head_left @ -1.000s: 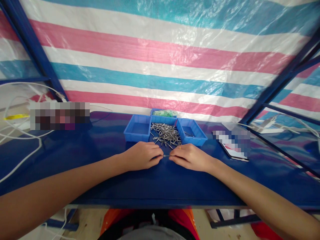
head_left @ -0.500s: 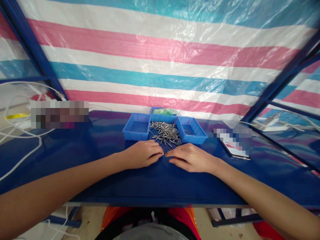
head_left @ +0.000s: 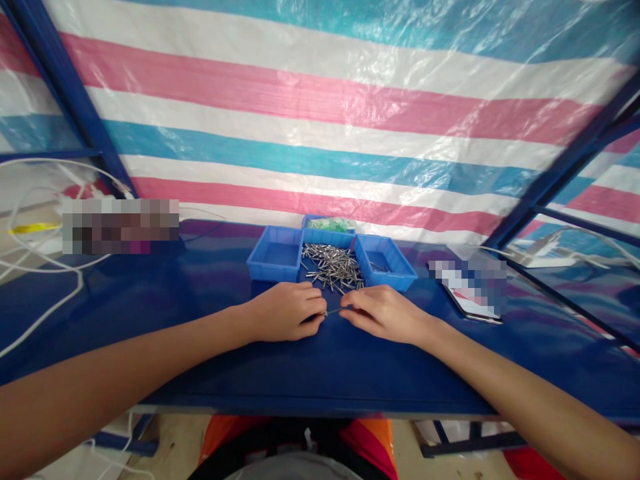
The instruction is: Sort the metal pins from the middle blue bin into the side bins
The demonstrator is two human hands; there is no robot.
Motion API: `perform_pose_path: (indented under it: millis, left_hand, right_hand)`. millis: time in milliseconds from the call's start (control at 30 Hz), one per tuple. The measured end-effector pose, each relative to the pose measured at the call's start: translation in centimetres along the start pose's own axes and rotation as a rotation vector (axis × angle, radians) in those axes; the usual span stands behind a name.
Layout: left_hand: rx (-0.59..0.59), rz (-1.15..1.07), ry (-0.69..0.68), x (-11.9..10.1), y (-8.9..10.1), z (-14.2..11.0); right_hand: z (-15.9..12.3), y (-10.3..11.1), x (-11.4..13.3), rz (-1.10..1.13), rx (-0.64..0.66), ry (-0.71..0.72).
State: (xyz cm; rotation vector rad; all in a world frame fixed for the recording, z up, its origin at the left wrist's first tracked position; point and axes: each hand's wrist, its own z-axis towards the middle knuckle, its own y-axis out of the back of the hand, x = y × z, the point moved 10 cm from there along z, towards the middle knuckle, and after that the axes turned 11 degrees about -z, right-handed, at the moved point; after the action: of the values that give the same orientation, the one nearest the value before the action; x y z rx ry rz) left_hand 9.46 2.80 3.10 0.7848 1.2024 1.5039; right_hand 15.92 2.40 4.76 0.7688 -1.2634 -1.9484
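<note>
My left hand (head_left: 287, 311) is closed, thumb and fingers pinching a tiny metal part at their tips. From there a thin metal pin (head_left: 333, 311) runs across to my right hand (head_left: 383, 313), whose thumb and forefinger are pinched on its other end. Whether the pin and the tiny part are one piece, I cannot tell. Just beyond my fingers lies a heap of small metal pins (head_left: 334, 265) on the blue table (head_left: 310, 380).
A blue bin (head_left: 275, 272) stands left of the heap; another blue bin (head_left: 393, 279), holding a few thin pieces, stands right. Behind the heap is a third bin (head_left: 325, 236), with green plastic (head_left: 333, 225) behind it. A phone (head_left: 475, 310) lies right; white cables (head_left: 60, 310) run left.
My right fingers have gone from loosely spread to pinched, and the thin pin now shows between the two hands. My left hand stays almost in place.
</note>
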Motion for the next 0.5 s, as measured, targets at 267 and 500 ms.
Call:
perform_pose_path:
  millis: [267, 500]
  left_hand:
    - [-0.012, 0.002, 0.087, 0.74, 0.56, -0.07]
    - [-0.007, 0.028, 0.049, 0.45, 0.51, -0.08]
  right_hand:
    - [-0.03, -0.38, -0.06, 0.006, 0.024, -0.017]
    - [0.06, -1.04, 0.19, 0.018, 0.091, 0.011]
